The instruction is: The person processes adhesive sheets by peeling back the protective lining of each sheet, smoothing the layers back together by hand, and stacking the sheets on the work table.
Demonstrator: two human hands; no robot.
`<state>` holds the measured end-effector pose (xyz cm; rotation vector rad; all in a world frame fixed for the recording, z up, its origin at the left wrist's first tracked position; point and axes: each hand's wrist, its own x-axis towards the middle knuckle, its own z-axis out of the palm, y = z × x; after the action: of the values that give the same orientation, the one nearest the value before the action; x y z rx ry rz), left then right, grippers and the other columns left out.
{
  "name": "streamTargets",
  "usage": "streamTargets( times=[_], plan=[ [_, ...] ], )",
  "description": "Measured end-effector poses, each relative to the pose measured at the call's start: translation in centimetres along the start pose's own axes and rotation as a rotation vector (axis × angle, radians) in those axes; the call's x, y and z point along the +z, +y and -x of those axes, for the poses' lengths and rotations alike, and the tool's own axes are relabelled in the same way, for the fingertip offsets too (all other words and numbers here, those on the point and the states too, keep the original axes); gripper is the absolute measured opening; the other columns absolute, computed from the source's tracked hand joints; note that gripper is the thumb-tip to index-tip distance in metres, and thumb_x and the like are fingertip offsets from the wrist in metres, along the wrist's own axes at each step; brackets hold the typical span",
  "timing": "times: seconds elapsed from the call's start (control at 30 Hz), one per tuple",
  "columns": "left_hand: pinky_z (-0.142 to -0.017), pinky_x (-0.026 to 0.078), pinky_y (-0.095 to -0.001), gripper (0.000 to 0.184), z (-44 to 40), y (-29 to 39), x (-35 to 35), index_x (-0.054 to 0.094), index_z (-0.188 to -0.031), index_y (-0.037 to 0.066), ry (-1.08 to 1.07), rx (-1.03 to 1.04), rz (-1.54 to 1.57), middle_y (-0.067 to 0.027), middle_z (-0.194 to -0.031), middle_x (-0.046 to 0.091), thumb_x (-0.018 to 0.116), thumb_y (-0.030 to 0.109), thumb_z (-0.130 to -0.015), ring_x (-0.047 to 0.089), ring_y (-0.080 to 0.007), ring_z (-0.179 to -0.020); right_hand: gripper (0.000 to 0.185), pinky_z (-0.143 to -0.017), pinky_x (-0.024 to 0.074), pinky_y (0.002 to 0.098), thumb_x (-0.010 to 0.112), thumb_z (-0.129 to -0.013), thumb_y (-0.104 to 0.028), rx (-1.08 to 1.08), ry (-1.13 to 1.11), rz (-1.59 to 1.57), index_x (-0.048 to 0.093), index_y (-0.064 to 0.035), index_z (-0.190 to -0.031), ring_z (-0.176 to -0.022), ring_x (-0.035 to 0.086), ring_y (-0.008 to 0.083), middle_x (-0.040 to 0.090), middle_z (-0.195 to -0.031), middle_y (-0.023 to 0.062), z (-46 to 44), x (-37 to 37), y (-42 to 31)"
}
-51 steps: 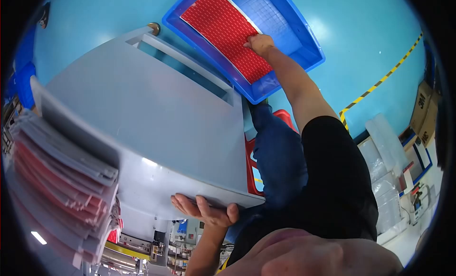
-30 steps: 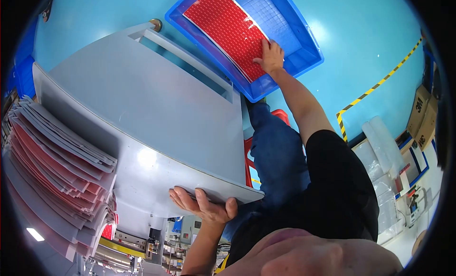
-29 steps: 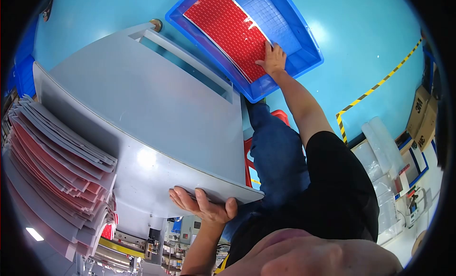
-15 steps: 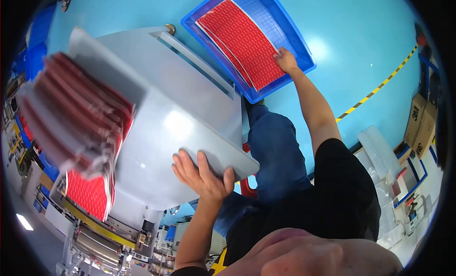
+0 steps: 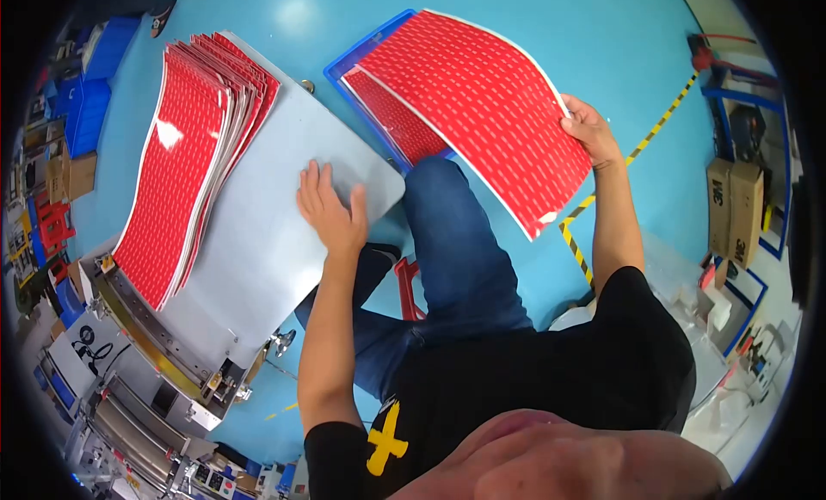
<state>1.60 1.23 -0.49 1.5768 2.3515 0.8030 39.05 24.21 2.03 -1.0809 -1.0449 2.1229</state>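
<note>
My right hand (image 5: pixel 590 132) pinches the edge of a red sheet (image 5: pixel 482 104) with rows of small pale marks, raised over a blue bin (image 5: pixel 390 147). Another red sheet (image 5: pixel 404 121) lies in the bin beneath it. My left hand (image 5: pixel 332 209) rests with spread fingers on the grey tabletop (image 5: pixel 258 216), holding nothing. To the left of it, a thick stack of red sheets (image 5: pixel 176 169) lies on the table, its edges fanned and uneven.
A machine with metal rollers (image 5: pixel 138 435) stands at the lower left. Blue bins (image 5: pixel 89 113) are at the far left. Cardboard boxes (image 5: pixel 731 209) stand at the right, beyond yellow-black floor tape (image 5: pixel 661 121). A person's shoe (image 5: pixel 162 18) shows at the upper left.
My right hand has lifted a red sheet from the bin and moved right with it. The view has tilted toward the tabletop, and the stack now shows from above. My left hand stays on the table.
</note>
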Motion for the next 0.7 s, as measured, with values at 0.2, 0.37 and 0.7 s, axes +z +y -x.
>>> streamTargets(
  times=[0.2,0.37,0.7],
  plan=[
    [-0.101,0.044,-0.0384,0.048,1.9,5.7,-2.4,0.046,-0.137,-0.002,-0.171,-0.36,1.943,-0.0146,-0.129,0.059,0.043,0.034,-0.105,0.056,-0.0241,-0.12,0.048,-0.078,0.0542,0.0247,0.069,-0.09,-0.012,0.083,-0.347,0.337,0.054,0.0026,-0.133,-0.088,0.067,0.0103,0.071,-0.105,0.0092,6.0,2.5,-2.1],
    [-0.083,0.059,-0.0347,0.023,7.7,1.2,-6.4,0.055,-0.122,0.003,0.248,-0.645,1.509,-0.0105,-0.119,0.064,0.054,0.01,-0.1,0.068,-0.0206,-0.099,0.051,-0.078,0.0531,0.0235,0.067,-0.093,-0.017,0.092,-0.486,0.434,0.05,-0.0018,-0.138,-0.082,0.066,0.008,0.07,-0.097,0.0053,2.0,9.6,-0.4],
    [-0.082,0.059,-0.0347,0.026,18.7,-8.1,-10.8,0.053,-0.123,0.003,0.731,-0.942,1.388,-0.0101,-0.113,0.066,0.052,0.02,-0.103,0.068,-0.0216,-0.097,0.052,-0.069,0.0497,0.0235,0.063,-0.09,-0.003,0.096,-0.424,0.486,0.047,-0.0002,-0.14,-0.078,0.062,0.0096,0.069,-0.094,0.0054,1.6,23.7,12.4]
  ],
)
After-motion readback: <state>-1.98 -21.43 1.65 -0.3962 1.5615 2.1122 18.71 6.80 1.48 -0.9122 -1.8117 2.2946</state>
